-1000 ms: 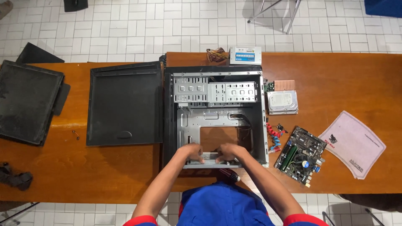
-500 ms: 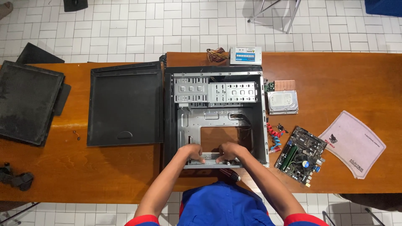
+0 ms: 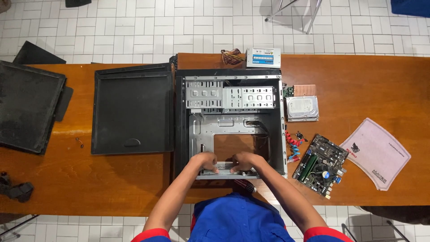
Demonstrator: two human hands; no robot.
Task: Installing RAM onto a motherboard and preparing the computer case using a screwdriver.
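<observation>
Fingers of the left hand [image 3: 205,160] and right hand [image 3: 244,161] are curled down together, clamped on the metal rear edge [image 3: 224,172] of the open computer case [image 3: 230,121], at the 6 o'clock side nearest the person. The case lies flat at the centre of the wooden bench [image 3: 367,85]. A black side panel [image 3: 132,110] lies at 9 o'clock, a hard drive [image 3: 302,108] and motherboard [image 3: 321,163] at 3 o'clock, and a power supply [image 3: 263,57] at 12 o'clock.

Both forearms reach forward from the body and converge. The left hand [image 3: 205,160] and right hand [image 3: 244,161] lie palm-down, just beside each other, knuckles raised, fingers curled downward with their tips pressed under and hidden.
</observation>
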